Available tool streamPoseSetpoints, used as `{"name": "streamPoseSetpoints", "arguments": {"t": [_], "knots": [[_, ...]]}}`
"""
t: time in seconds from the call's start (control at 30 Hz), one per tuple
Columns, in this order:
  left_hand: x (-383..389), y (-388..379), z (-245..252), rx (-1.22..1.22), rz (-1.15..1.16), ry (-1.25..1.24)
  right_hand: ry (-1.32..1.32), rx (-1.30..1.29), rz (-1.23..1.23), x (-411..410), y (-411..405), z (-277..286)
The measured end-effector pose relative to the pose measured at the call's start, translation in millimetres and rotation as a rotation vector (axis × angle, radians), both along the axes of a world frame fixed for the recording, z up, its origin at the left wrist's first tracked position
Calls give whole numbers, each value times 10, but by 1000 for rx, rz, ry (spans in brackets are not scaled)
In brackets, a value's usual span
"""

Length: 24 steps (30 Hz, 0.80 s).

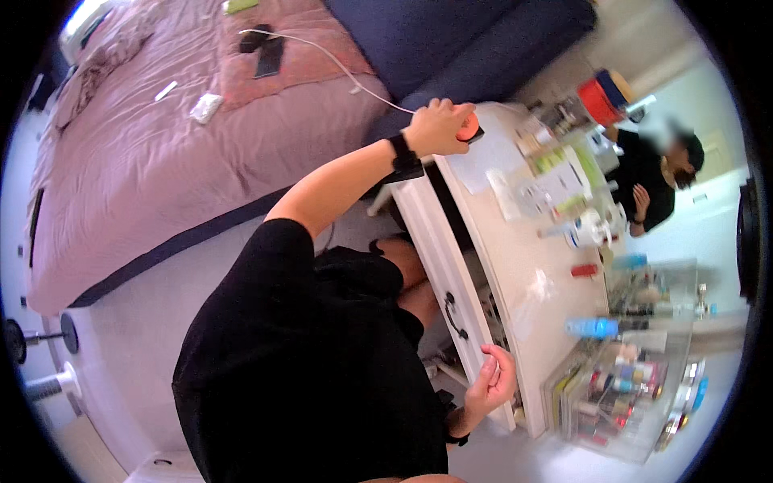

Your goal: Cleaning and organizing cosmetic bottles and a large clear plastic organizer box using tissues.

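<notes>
My left hand (439,127), with a black watch on its wrist, grips a round orange object (467,127) over the far left corner of the dressing table (513,253). A dark edge shows under that object; what it is I cannot tell. A white cable (338,63) runs from the bed to behind this hand. My right hand (492,381) hangs loosely curled over the front edge of a partly pulled-out white drawer (438,265). Nothing shows between its fingers. The drawer's black handle (456,316) is beside it, apart from the fingers.
On the tabletop are a white pump bottle (584,232), a red item (584,270), a light-blue tube (592,328) and a clear cosmetics organizer (628,386). A mirror (706,241) stands behind them. A pink-covered bed (199,151) and dark-blue padded furniture (459,42) lie to my left.
</notes>
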<state>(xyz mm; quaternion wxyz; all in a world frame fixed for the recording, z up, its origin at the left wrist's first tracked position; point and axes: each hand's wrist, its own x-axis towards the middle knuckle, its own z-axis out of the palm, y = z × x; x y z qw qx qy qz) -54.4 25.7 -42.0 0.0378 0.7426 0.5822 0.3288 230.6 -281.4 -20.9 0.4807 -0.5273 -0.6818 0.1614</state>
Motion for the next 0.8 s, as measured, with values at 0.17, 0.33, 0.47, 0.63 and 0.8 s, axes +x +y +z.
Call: {"name": "streamPoseSetpoints", "arguments": {"t": [0.17,0.33,0.47,0.63,0.8], "knots": [[-2087,-606,-97,153,538,-73,-120,-37,108,-397,460,-30],[-4647,-1657,-1422,141,1127,293,-187,-67,184,-756,845,-101],[-5458,-2176,-1875,-248,1111,410,-219,-134,180,-1042,1116,-57],[-5705,-2350,-1960,-999,1203,232,-281,-48,244,-1236,1430,67],[-5120,-1982,-1564,-150,1468,536,-119,-173,-15,-983,1595,163]]}}
